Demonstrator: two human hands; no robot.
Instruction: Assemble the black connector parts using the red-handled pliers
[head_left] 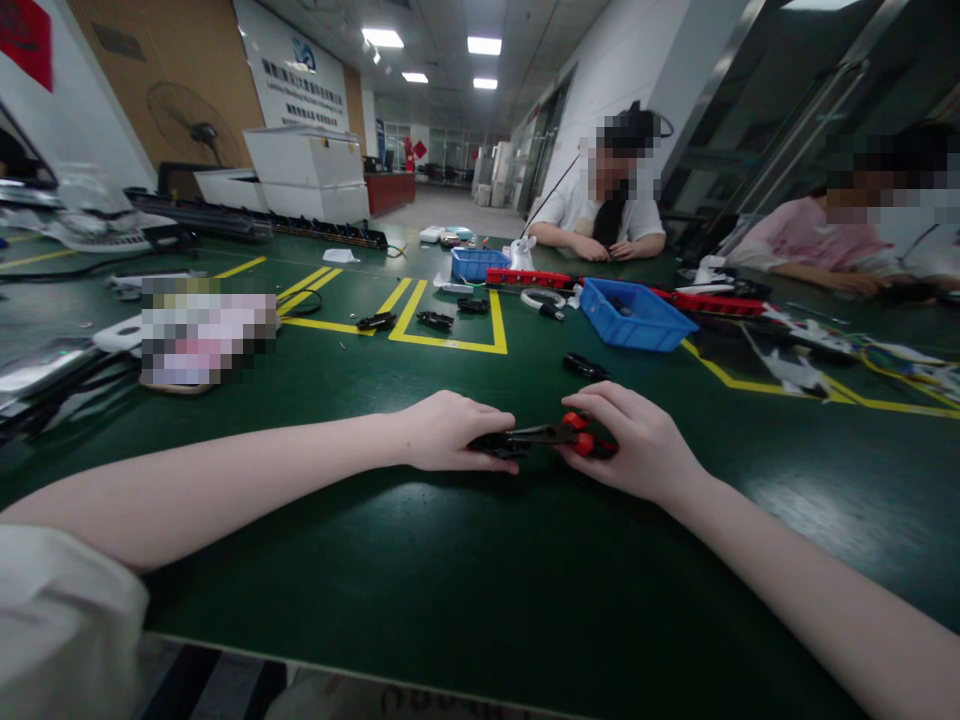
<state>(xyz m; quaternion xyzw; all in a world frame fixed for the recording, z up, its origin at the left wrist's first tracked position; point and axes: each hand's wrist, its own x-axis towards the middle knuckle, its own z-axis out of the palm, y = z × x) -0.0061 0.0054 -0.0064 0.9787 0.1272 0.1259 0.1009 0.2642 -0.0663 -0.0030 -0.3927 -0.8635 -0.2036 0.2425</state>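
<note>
My left hand is closed around a small black part, thumb and fingers on either side of it. In my right hand is a pair of needle-nose pliers with red and black handles. The jaws point left and reach the black part; whether they grip it I cannot tell. My fingers partly hide both the part and the handles. Just beyond my right hand lies another black part. Several similar ones, such as this black piece, rest near the yellow tape lines.
A blue bin stands beyond my right hand, with a smaller blue bin farther back. Red strips lie between them. At left are a phone and cables. Two people sit across the green table.
</note>
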